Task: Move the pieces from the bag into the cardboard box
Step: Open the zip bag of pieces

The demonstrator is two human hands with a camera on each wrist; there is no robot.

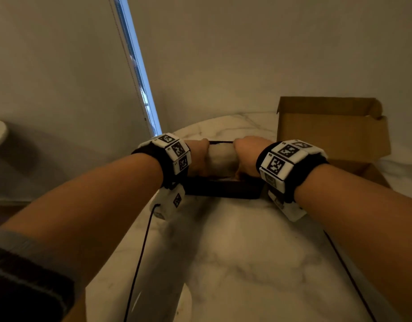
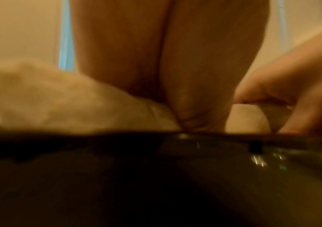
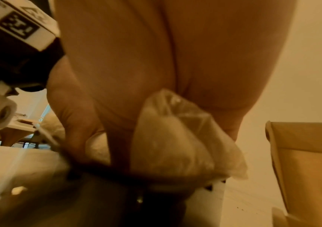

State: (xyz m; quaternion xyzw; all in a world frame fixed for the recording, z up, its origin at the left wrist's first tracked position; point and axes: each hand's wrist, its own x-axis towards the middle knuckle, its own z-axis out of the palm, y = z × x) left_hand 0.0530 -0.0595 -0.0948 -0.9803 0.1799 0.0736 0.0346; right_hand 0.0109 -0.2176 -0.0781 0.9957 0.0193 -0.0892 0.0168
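A black bag (image 1: pixel 223 190) lies open on the marble table (image 1: pixel 235 252). A pale piece wrapped in clear plastic (image 1: pixel 221 160) sits in its mouth. My left hand (image 1: pixel 198 159) grips the piece's left end and my right hand (image 1: pixel 248 154) grips its right end. The fingertips are hidden behind the piece. In the right wrist view the crinkled plastic wrap (image 3: pixel 171 138) bulges out under my palm, above the bag's dark rim (image 3: pixel 117 176). The left wrist view shows the pale piece (image 2: pixel 59 99) over the black bag (image 2: pixel 156 176). An open cardboard box (image 1: pixel 332 133) stands just right of my right wrist.
The box's front flap (image 1: pixel 363 173) lies folded down on the table beside my right forearm. Black cables (image 1: pixel 140 259) trail from both wristbands across the near table. A wall and a window strip (image 1: pixel 135 66) stand behind the table's rounded far edge.
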